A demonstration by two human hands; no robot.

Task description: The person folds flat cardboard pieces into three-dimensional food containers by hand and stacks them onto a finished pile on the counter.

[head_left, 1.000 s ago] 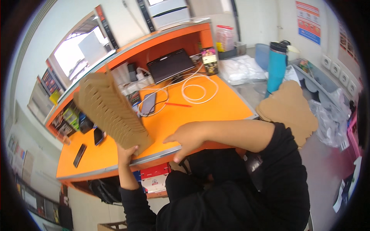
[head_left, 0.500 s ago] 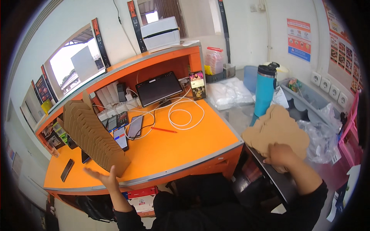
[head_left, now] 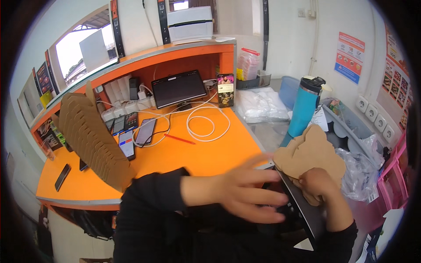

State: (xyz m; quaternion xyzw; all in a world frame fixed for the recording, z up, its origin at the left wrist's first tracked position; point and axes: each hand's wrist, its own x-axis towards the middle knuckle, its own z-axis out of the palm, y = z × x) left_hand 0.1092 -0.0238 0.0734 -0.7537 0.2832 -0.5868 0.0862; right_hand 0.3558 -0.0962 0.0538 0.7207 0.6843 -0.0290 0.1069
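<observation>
Flat brown cardboard pieces (head_left: 312, 151) with wavy edges lie in a loose pile on the right-hand counter. Curled around the near edge of this pile is my right hand (head_left: 319, 184), gripping a cardboard piece; its fingertips are partly hidden. My left hand (head_left: 245, 190) hangs in front of the orange desk's right corner, slightly blurred, fingers spread and holding nothing, short of the pile. On the left of the desk leans a tall stack of folded cardboard boxes (head_left: 90, 136), nested in one another, with neither hand on it.
The orange desk (head_left: 197, 155) bears several phones, a red pen (head_left: 180, 139), a looped white cable (head_left: 209, 136) and a dark monitor (head_left: 179, 89). A teal tumbler (head_left: 304, 109) stands behind the cardboard pile, beside clear plastic bags (head_left: 362, 171) and a grey tray (head_left: 355, 125).
My left hand has swung from beside the box stack across to the right, near the cardboard pile. My right hand stays at the pile's near edge. The view has shifted slightly.
</observation>
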